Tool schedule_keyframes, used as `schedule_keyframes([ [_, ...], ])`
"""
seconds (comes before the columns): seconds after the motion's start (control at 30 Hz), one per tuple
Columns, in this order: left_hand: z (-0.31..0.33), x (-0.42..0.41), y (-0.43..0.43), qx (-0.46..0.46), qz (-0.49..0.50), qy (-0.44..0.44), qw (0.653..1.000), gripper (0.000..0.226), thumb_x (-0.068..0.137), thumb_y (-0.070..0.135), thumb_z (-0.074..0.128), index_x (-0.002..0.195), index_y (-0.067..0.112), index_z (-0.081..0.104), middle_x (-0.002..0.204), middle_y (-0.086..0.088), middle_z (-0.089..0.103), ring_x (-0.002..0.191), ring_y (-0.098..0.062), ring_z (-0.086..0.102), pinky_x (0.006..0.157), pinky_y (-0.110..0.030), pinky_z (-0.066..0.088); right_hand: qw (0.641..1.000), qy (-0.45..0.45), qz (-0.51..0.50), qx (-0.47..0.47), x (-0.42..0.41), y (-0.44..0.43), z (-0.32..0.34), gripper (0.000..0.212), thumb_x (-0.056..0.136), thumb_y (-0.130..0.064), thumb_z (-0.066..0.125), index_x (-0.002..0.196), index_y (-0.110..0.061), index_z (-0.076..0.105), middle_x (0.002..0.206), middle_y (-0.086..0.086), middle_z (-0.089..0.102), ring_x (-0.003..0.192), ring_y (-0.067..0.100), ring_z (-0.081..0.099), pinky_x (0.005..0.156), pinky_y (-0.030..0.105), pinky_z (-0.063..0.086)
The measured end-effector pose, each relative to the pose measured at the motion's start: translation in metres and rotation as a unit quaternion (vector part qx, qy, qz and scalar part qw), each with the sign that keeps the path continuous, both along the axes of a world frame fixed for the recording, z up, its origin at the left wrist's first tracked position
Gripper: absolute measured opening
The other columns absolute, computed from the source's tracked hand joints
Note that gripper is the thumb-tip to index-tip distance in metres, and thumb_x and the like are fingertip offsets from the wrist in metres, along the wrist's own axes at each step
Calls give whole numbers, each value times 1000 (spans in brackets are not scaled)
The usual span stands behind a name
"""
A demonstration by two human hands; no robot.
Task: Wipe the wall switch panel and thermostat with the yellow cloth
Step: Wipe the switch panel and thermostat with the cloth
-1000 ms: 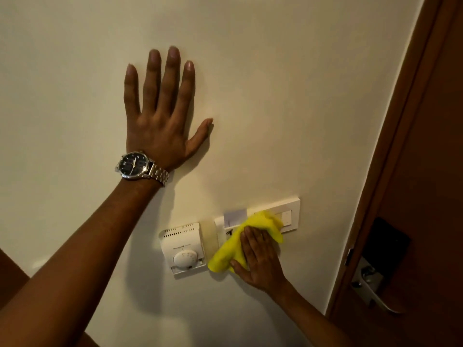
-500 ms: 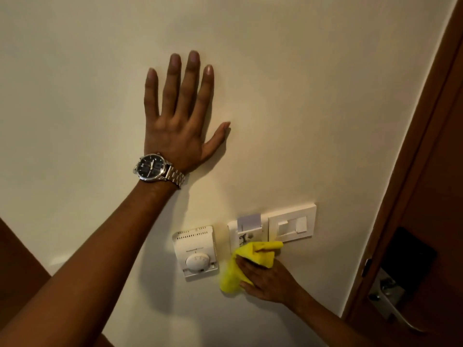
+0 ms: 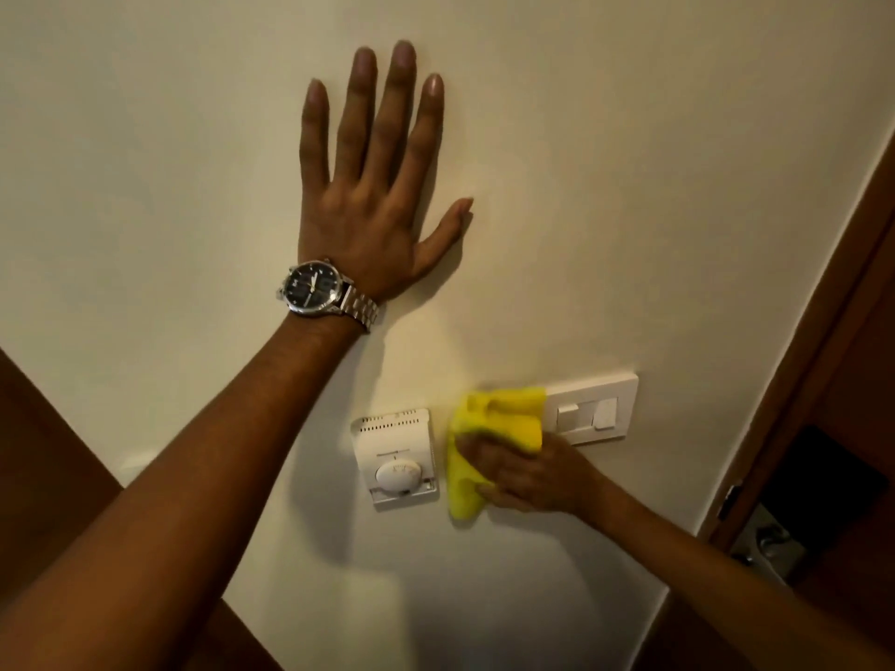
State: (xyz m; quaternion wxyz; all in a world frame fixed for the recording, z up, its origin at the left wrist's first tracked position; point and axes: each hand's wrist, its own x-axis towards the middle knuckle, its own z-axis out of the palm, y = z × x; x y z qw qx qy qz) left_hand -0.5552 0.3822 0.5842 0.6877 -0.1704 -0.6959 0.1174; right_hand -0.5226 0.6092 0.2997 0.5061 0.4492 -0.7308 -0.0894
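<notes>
My right hand (image 3: pixel 530 472) presses the bunched yellow cloth (image 3: pixel 499 428) flat against the wall, over the left part of the white switch panel (image 3: pixel 598 411). The panel's right part with its rocker switches shows; its left part is hidden by the cloth. The white thermostat (image 3: pixel 396 457) with a round dial is mounted just left of the cloth, uncovered. My left hand (image 3: pixel 373 186) lies flat on the cream wall above, fingers spread and holding nothing, a steel watch on its wrist.
A brown wooden door frame (image 3: pixel 833 293) runs down the right side, with a metal door handle and lock plate (image 3: pixel 770 544) at lower right. Dark brown wood (image 3: pixel 43 457) fills the lower left corner.
My right hand has slid the cloth up from below the panel, so it now covers the panel's left part. My left hand stays flat on the wall.
</notes>
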Motion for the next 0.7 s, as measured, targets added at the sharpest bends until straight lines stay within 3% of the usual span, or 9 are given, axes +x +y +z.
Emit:
schedule_keyframes([
  [0.07, 2, -3, 0, 0, 5, 9, 1000, 80, 108, 66, 37, 163, 8, 37, 165, -21, 37, 153, -45, 34, 124, -66, 26, 996, -28, 11, -81, -8, -10, 18, 76, 99, -48, 64, 157, -5, 37, 166, 12, 32, 152, 29, 35, 125, 45, 30],
  [0.13, 2, -1, 0, 2, 0, 4, 1000, 81, 108, 66, 37, 163, 8, 37, 166, -21, 37, 153, -45, 33, 125, -65, 25, 993, -69, 1, -100, 1, -16, 9, 77, 99, -46, 65, 157, -5, 35, 167, 11, 29, 151, 29, 37, 120, 46, 38],
  [0.2, 2, 1, 0, 4, 10, -5, 1000, 80, 108, 66, 37, 163, 8, 36, 166, -22, 36, 153, -45, 33, 124, -66, 26, 997, -68, -15, -39, 11, -12, -21, 72, 102, -44, 61, 158, -7, 36, 166, 9, 31, 148, 32, 41, 111, 48, 48],
  [0.3, 3, 4, -1, 3, 10, -4, 1000, 80, 108, 65, 37, 164, 8, 35, 167, -21, 35, 154, -44, 33, 124, -67, 28, 996, -87, -22, 6, 13, 1, -38, 58, 102, -45, 59, 150, -14, 51, 154, 9, 50, 141, 33, 45, 104, 47, 54],
  [0.4, 0, 0, 0, 3, -1, 2, 1000, 79, 108, 65, 38, 164, 8, 35, 167, -21, 35, 154, -44, 32, 124, -67, 28, 998, -27, -33, 42, 6, 2, -28, 63, 106, -44, 54, 157, -13, 38, 159, 10, 42, 142, 33, 46, 109, 47, 52],
  [0.47, 0, -5, -1, 1, 3, 7, 1000, 80, 108, 65, 38, 164, 8, 35, 166, -21, 35, 154, -45, 32, 124, -66, 26, 998, -13, -36, -41, 2, 1, -19, 69, 106, -44, 54, 160, -10, 31, 166, 11, 31, 149, 30, 39, 116, 46, 44],
  [0.53, 3, -3, -1, 3, 0, 7, 1000, 80, 108, 66, 37, 163, 9, 36, 166, -21, 36, 153, -44, 33, 124, -65, 25, 985, -46, -72, -150, 7, 0, -18, 71, 104, -46, 54, 160, -8, 30, 165, 10, 33, 150, 27, 36, 121, 44, 37],
  [0.63, 4, 2, -1, 1, 5, -8, 1000, 80, 108, 66, 35, 163, 8, 37, 166, -22, 36, 153, -44, 33, 124, -66, 26, 990, -70, -99, -73, 25, 13, -48, 57, 109, -41, 42, 157, -11, 34, 148, 8, 57, 135, 28, 48, 94, 42, 59],
  [0.7, 4, 4, 1, 1, 12, -11, 1000, 80, 109, 66, 34, 163, 7, 38, 166, -22, 36, 153, -44, 34, 124, -66, 27, 991, -79, -96, -53, 29, 22, -50, 53, 109, -42, 39, 154, -13, 38, 146, 6, 59, 132, 26, 49, 85, 39, 63],
])
